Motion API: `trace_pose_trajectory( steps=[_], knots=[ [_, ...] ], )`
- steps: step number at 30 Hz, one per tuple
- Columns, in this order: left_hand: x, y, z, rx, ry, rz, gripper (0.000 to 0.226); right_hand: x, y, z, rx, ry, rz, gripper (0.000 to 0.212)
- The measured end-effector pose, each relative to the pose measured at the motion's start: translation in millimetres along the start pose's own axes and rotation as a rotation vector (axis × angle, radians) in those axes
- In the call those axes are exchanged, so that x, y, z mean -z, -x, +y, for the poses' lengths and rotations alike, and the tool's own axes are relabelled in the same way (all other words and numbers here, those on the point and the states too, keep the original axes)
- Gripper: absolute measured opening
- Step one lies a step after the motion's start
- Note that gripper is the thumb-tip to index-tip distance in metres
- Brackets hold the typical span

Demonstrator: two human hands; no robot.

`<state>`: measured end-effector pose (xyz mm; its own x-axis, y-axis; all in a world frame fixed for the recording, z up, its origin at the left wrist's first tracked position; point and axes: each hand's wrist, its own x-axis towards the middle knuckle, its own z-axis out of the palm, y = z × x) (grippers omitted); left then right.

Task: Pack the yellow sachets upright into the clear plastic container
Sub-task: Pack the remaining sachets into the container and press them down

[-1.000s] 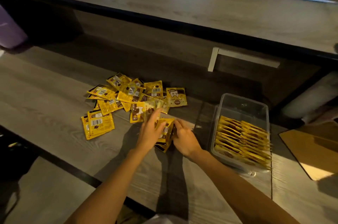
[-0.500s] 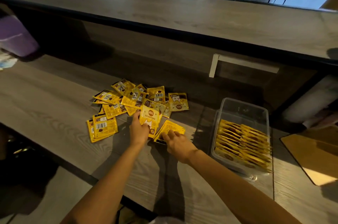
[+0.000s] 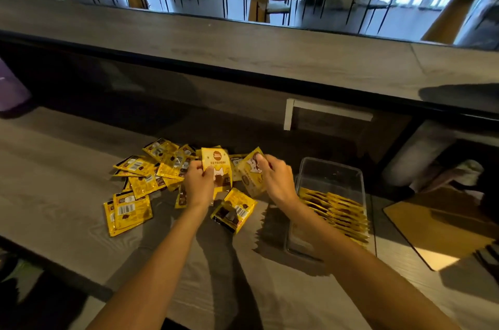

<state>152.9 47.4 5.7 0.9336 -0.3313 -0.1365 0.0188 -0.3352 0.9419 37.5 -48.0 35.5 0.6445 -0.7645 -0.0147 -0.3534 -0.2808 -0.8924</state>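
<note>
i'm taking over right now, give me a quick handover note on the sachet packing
Left hand holds a yellow sachet; right hand pinches a second sachet.
Done: a row of sachets stands in the clear plastic container, right of the hands; its far part is unfilled.
Left: pack both held sachets, then the loose pile on the table.

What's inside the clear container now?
A row of yellow sachets stands on edge in the near part of the clear container; its far end shows none. The right forearm hides the near-left corner.
</note>
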Motion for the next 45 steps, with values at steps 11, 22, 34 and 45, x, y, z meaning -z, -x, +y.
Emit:
trace_pose_trajectory(
  steps=[11, 22, 34, 45],
  knots=[
    [-69.6, 23.0, 67.4, -0.230, 0.027, -0.255, 0.024, 110.2, -7.0, 23.4, -0.298, -0.331, 0.276, 0.033],
    [-130.2, 50.8, 82.9, -0.427, -0.171, -0.410, 0.024, 164.8, -1.0, 71.8, -0.516, -0.647, 0.564, 0.034],
    [-153.0, 54.1, 60.7, -0.241, -0.260, -0.678, 0.012, 160.1, -1.0, 105.8, -0.494, -0.578, 0.428, 0.019],
    [-166.4, 53.9, 64.7, -0.210, -0.131, -0.850, 0.057, 156.9, -0.5, 109.1, -0.325, -0.485, 0.187, 0.022]
  ],
)
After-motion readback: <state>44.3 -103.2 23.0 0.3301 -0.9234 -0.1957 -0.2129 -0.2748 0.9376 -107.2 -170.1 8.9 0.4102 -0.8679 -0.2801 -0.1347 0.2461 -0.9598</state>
